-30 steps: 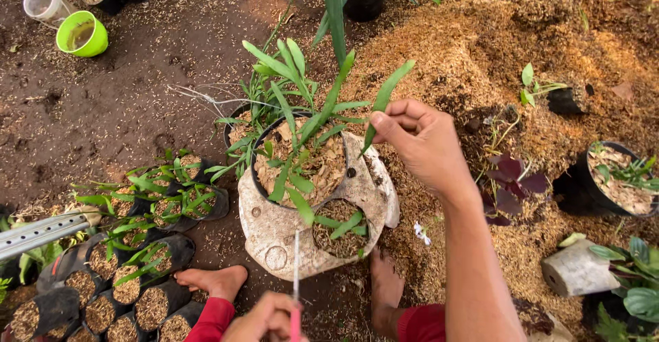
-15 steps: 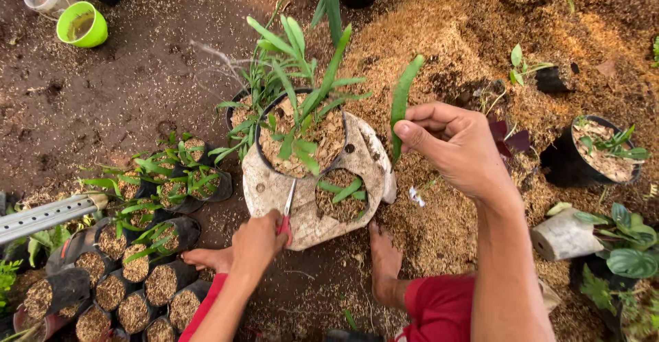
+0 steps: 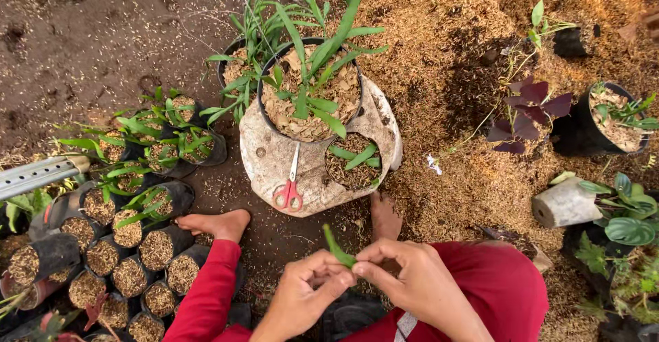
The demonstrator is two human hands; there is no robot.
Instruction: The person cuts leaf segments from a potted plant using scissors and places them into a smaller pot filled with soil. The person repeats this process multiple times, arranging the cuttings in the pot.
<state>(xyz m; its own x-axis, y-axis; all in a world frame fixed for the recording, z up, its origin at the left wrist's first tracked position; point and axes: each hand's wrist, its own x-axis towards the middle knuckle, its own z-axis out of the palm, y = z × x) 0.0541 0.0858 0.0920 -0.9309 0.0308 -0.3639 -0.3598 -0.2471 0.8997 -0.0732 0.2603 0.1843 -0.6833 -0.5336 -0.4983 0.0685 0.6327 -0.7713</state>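
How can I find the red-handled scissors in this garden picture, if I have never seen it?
Find the big black pot of long green leaves at top centre. It sits on a pale, dirty tray. The red-handled scissors lie on that tray's near edge, blades toward the pot, the only red tool there.

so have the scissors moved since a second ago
Yes. The red-handled scissors left the left hand and now lie on the pale tray, blades toward the big black pot.
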